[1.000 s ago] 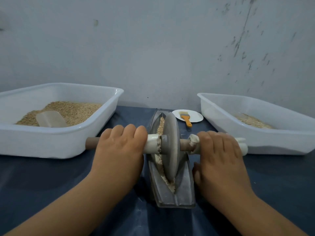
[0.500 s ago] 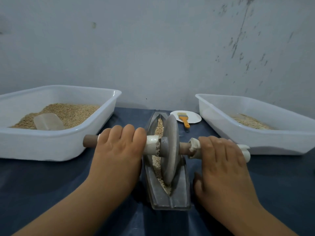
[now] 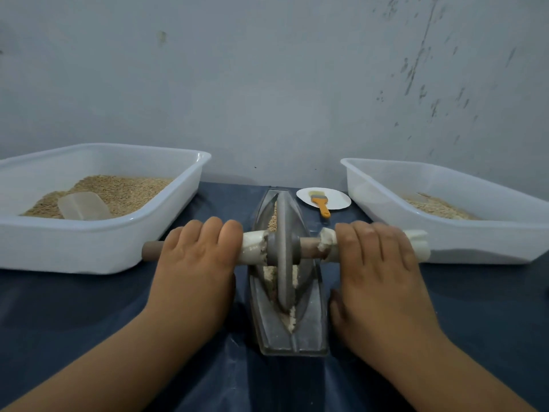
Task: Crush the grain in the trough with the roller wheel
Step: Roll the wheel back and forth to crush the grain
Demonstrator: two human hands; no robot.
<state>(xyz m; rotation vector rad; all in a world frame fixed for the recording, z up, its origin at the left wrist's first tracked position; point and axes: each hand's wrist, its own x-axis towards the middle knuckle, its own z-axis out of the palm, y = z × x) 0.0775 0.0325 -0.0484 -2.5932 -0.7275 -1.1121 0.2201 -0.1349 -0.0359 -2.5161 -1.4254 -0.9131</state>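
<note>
Table (image 3: 74, 307), dark blue covering, against the wall.
Left tub (image 3: 98, 248), white, at the table's left edge: whole grain and a clear scoop (image 3: 83, 205).
Right tub (image 3: 475, 233), white, at the right edge: a thin layer of grain.
Trough (image 3: 312, 331), metal, boat-shaped, table centre, lengthwise toward the wall; grain (image 3: 292, 321) partly crushed pale inside.
Roller wheel (image 3: 284, 263), grey disc upright in the groove; likely heavy, rigid. Take hold at both axle ends.
Left hand (image 3: 196, 272) and right hand (image 3: 377, 272): each wrapped over the axle.
Plate (image 3: 338, 197) with brush (image 3: 322, 205), behind the trough.
Against half a second ago: wheel sits slightly farther along the groove.
</note>
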